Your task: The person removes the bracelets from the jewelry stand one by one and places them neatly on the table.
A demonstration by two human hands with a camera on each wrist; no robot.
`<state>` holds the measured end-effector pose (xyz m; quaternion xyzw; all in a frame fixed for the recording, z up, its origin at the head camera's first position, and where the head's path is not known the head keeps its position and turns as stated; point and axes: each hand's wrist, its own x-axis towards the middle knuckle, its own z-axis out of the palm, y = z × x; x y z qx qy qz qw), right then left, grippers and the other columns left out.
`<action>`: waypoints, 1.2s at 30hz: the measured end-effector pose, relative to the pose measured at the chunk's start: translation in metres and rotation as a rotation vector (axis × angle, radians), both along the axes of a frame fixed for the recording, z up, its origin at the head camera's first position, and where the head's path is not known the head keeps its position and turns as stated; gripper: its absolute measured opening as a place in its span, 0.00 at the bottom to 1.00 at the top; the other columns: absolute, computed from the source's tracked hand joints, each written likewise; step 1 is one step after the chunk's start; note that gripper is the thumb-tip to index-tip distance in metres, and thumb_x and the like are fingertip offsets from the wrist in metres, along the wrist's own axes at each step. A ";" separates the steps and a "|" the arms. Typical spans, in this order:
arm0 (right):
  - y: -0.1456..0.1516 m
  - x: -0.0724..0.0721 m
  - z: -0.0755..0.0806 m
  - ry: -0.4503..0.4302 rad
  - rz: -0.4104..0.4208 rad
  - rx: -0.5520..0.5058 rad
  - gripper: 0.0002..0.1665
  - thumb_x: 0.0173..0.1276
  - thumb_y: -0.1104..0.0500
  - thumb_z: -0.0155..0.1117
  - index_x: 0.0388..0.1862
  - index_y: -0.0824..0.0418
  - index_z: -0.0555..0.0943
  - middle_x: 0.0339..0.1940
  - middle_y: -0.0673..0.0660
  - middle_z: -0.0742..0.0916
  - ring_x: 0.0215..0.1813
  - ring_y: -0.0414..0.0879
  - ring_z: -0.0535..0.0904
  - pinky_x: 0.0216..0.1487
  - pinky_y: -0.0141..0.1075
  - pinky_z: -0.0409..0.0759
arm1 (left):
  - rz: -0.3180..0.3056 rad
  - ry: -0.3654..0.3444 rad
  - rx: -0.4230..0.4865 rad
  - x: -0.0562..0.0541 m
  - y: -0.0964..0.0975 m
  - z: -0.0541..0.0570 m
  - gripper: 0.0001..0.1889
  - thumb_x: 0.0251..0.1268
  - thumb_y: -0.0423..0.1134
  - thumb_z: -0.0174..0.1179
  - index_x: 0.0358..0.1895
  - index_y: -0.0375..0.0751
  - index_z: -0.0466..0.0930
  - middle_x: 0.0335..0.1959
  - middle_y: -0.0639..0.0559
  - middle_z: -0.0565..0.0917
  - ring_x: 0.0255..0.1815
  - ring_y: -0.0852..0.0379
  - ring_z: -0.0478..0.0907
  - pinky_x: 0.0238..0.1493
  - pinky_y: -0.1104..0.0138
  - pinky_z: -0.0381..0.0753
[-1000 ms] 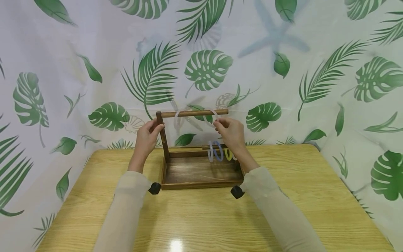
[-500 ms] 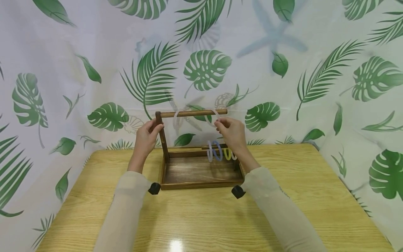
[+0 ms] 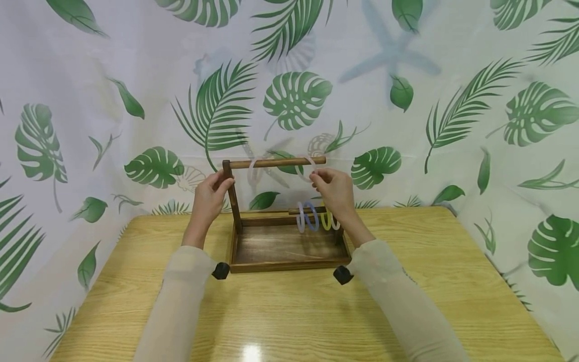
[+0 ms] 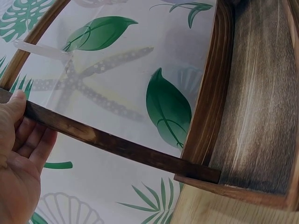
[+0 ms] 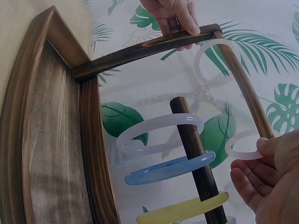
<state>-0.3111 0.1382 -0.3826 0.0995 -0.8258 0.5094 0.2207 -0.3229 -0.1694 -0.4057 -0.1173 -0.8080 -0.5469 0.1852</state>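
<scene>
A dark wooden bangle stand has a tray base [image 3: 289, 265], a left post [image 3: 233, 203] and an upper bar [image 3: 276, 163] with a free right end. My left hand [image 3: 208, 198] grips the top of the post between thumb and fingers. Near the bar's free end, my right hand [image 3: 335, 193] pinches a pale translucent bangle [image 5: 229, 148], which is around the bar. Another pale bangle [image 5: 199, 63] hangs on the same bar close to the post. Pale [image 5: 154, 122], blue [image 5: 159, 173] and yellow [image 5: 182, 211] bangles hang on the lower bar [image 5: 189, 140].
One more whitish bangle [image 3: 335, 222] hangs right of the yellow one, partly behind my right wrist. The stand rests near the back of a wooden table [image 3: 289, 317]. A leaf-patterned cloth [image 3: 298, 50] hangs directly behind the table.
My right hand has slid the pale bangle slightly rightward along the upper bar, closer to its free end. More of the yellow bangle shows. My left hand keeps its grip on the post.
</scene>
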 end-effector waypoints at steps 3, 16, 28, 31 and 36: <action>0.001 0.000 0.000 -0.010 -0.011 0.007 0.12 0.75 0.63 0.67 0.48 0.71 0.89 0.37 0.66 0.91 0.38 0.59 0.88 0.30 0.24 0.76 | 0.000 -0.005 -0.007 0.001 0.000 0.001 0.22 0.79 0.40 0.60 0.66 0.27 0.78 0.55 0.31 0.84 0.55 0.38 0.82 0.61 0.50 0.78; 0.008 0.002 0.001 0.005 -0.018 -0.021 0.12 0.74 0.65 0.67 0.48 0.74 0.88 0.39 0.68 0.91 0.39 0.64 0.88 0.29 0.21 0.77 | -0.005 0.001 -0.014 0.001 0.000 0.001 0.22 0.79 0.40 0.60 0.67 0.27 0.77 0.55 0.31 0.84 0.56 0.39 0.82 0.60 0.50 0.78; 0.014 0.002 0.000 0.015 -0.041 0.014 0.12 0.75 0.64 0.67 0.48 0.73 0.88 0.38 0.67 0.91 0.38 0.61 0.89 0.29 0.21 0.76 | 0.004 -0.001 -0.025 0.001 0.001 0.000 0.22 0.79 0.39 0.60 0.67 0.27 0.77 0.55 0.31 0.84 0.55 0.39 0.81 0.59 0.50 0.78; 0.016 0.003 0.001 0.019 -0.042 0.018 0.13 0.75 0.63 0.67 0.49 0.74 0.88 0.39 0.67 0.91 0.39 0.62 0.89 0.29 0.20 0.76 | 0.002 0.000 -0.028 0.001 0.000 0.000 0.23 0.79 0.39 0.60 0.67 0.27 0.77 0.55 0.31 0.84 0.55 0.39 0.81 0.59 0.50 0.78; 0.018 0.003 0.000 0.013 -0.043 0.011 0.13 0.75 0.63 0.66 0.49 0.74 0.87 0.38 0.68 0.91 0.39 0.65 0.88 0.29 0.21 0.76 | 0.004 0.004 -0.024 0.001 0.001 0.001 0.22 0.79 0.39 0.60 0.66 0.28 0.77 0.54 0.32 0.84 0.54 0.39 0.82 0.59 0.50 0.79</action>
